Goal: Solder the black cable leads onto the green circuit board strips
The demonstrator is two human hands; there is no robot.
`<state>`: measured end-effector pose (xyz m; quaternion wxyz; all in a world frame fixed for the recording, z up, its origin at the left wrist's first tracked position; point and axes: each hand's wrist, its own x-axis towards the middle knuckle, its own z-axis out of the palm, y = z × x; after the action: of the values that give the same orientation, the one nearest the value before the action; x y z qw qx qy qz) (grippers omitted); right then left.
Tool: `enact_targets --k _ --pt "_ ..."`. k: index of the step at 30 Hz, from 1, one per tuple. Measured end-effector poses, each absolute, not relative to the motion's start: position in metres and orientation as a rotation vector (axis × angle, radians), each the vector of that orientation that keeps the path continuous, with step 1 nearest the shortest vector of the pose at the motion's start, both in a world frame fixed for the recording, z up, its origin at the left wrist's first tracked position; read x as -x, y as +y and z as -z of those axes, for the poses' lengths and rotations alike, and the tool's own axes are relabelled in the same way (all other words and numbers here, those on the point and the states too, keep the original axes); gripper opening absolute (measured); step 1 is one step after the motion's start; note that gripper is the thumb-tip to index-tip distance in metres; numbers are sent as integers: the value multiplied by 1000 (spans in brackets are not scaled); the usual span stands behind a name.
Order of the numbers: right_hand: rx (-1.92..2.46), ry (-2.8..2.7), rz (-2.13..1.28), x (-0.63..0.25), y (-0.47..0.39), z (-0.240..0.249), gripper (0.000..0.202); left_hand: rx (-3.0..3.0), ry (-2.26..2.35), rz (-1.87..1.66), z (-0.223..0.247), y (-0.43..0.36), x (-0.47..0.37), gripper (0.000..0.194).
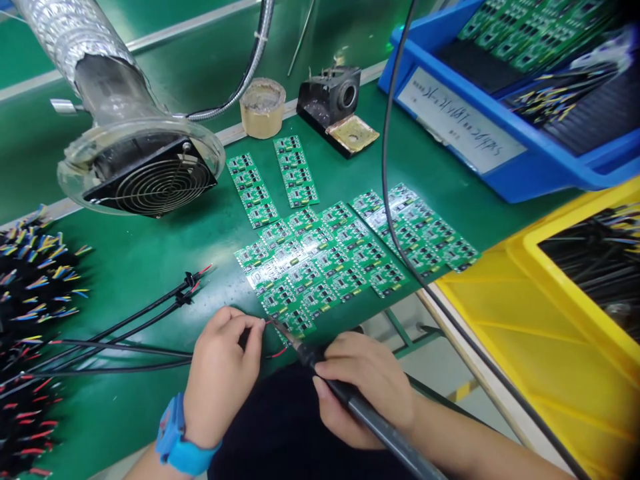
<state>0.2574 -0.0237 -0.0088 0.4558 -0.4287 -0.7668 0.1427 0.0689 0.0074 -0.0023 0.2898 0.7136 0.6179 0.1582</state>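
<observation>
Thumb and forefinger of my left hand [227, 363] pinch a thin red wire at the lower left corner of the green circuit boards [320, 267]. My right hand [363, 387] is wrapped round a black soldering iron [367, 417], whose tip touches or nearly touches the board beside the wire end. Black cables [135, 347] with red ends run along the table to the left, some passing behind my left hand. Two separate board strips, a left one [251, 190] and a right one [296, 172], lie above the main group.
A fume extractor [160, 177] hangs at upper left, with cable bundles [35, 280] below it. Behind the boards are a tape roll [263, 110] and an iron stand [330, 100]. Blue [500, 150] and yellow [500, 293] bins stand right; the iron's cord [387, 133] crosses the boards.
</observation>
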Motion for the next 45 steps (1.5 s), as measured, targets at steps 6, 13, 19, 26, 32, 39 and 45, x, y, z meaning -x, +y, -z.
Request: enact_targets --k 6,13,19,26,32,39,45 --pt "1100 -1823 -385 -257 -25 4 22 -1928 1684 -431 3 4 -72 15" --pt "1074 -1760 -489 -263 -27 5 24 -1944 1667 -421 3 6 -71 16" --pt "1089 -1785 -434 -260 -29 15 20 -1934 1687 -409 2 7 -72 15" --pt "1016 -1819 -450 -265 -29 17 27 -1899 1698 -356 0 7 -72 16" --pt "995 -1798 -482 -265 -27 17 31 -1899 1704 -352 0 8 -71 16" --pt "990 -1814 -438 -263 -28 22 27 -1887 1707 -342 -1 9 -72 17" --pt "1059 -1673 -543 -268 -29 12 33 -1893 1704 -356 -1 9 -72 17"
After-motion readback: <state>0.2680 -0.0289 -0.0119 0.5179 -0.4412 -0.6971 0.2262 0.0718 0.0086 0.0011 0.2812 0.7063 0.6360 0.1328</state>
